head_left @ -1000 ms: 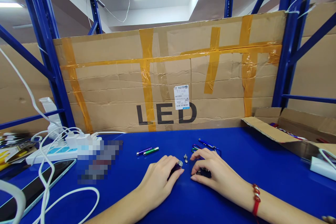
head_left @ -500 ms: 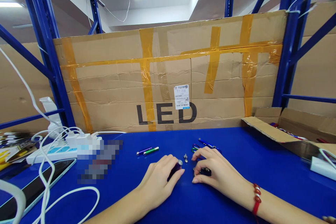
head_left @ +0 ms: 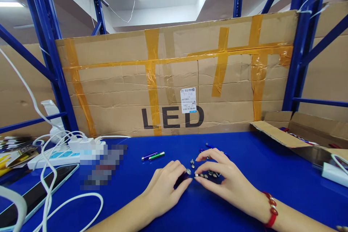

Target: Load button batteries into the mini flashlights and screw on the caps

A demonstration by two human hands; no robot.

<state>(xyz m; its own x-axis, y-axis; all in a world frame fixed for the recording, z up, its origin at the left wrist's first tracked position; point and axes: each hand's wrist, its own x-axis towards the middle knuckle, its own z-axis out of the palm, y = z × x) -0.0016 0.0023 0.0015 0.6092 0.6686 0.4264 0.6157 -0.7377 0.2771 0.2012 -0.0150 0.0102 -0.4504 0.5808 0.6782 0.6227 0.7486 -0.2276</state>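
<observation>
My left hand [head_left: 168, 185] is closed around a short dark purple tube, most of it hidden by the fingers; its round silver end [head_left: 188, 171] points right. Facing it, my right hand [head_left: 221, 174] pinches a small silver metal piece [head_left: 197, 175] between thumb and fingertips, just right of the tube's end. Several small round metal pieces [head_left: 214, 175] lie on the blue tabletop under the right palm. Between the hands and a little farther back are silver bits [head_left: 193, 164].
A purple pen-like tube [head_left: 149, 156] and a green one [head_left: 157, 156] lie behind my left hand. Behind my right hand is a blue pen-like item [head_left: 210, 145]. At left are a power strip [head_left: 63, 157], white cables and a phone [head_left: 40, 192]. A cardboard box [head_left: 307, 127] stands right.
My right hand has shifted slightly left toward the tube and now shows a silver piece at its fingertips. The metal pieces under its palm have come into view. My left hand barely moved.
</observation>
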